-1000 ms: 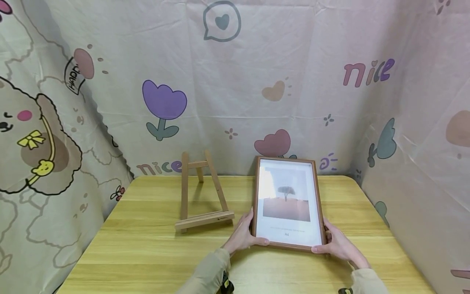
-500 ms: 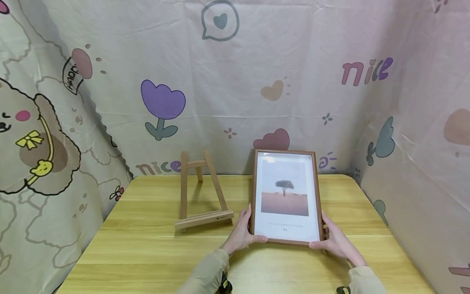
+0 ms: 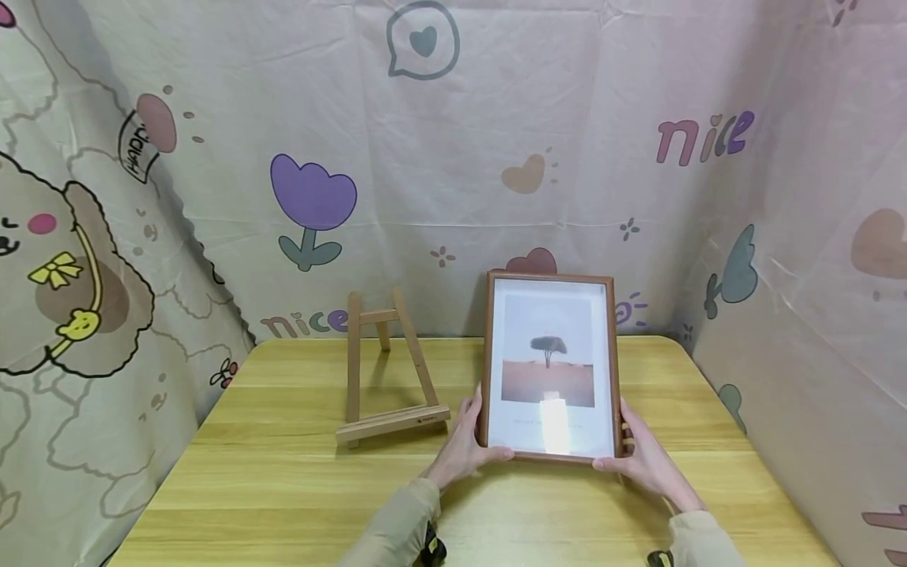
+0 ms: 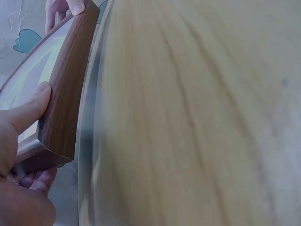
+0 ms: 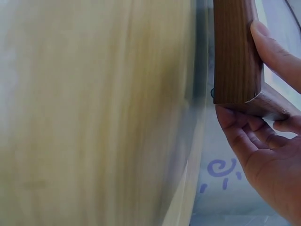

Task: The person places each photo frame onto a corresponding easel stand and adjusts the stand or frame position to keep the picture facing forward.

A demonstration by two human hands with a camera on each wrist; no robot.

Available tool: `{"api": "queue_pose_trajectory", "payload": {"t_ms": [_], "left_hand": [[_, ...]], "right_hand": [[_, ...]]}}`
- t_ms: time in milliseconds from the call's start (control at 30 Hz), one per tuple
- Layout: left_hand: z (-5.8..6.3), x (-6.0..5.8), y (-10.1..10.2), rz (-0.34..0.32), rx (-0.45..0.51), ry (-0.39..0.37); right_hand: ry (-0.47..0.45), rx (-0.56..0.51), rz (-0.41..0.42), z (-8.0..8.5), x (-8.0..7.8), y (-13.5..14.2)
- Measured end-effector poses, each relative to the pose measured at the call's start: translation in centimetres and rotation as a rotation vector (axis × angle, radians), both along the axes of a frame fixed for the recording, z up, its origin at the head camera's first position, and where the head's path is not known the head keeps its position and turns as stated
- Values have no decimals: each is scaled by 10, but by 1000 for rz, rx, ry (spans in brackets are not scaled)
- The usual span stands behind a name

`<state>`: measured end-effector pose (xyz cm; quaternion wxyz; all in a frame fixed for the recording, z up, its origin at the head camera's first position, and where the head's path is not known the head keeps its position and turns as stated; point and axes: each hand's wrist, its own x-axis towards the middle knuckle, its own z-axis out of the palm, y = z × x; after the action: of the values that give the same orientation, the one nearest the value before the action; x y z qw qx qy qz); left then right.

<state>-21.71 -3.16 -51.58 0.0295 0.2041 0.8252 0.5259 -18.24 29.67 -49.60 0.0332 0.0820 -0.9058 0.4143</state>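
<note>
A brown wooden picture frame [image 3: 548, 429] with a tree print behind glass is held upright, leaning back, on the right half of the table. My left hand [image 3: 464, 445] grips its lower left corner, thumb on the front edge and fingers along the side. At the lower right corner my right hand [image 3: 648, 457] grips it the same way. The left wrist view shows the thick dark edge of the picture frame [image 4: 68, 84] with my thumb over its front. In the right wrist view my fingers curl under the corner of the picture frame [image 5: 237, 56].
To the left stands a small wooden tabletop easel [image 3: 393, 425] with a ledge across its front. Both stand on a wood-grain table [image 3: 283, 488]. A printed cloth [image 3: 425, 157] hangs close behind the table and along both sides.
The picture frame has tilted more upright, its top edge rising against the cloth, and its lower edge has shifted slightly back. Both hands have kept their hold. The easel stands where it was.
</note>
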Motion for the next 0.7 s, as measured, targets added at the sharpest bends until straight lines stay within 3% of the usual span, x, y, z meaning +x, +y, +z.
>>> {"api": "queue_pose_trajectory", "payload": {"t_ms": [333,700], "left_hand": [[4,-1,-3,37,-13,58],[7,-3,-7,85,-33,169]], "right_hand": [[96,81,-38,2,-2,-8],[118,41,-28,3,-6,-16]]}}
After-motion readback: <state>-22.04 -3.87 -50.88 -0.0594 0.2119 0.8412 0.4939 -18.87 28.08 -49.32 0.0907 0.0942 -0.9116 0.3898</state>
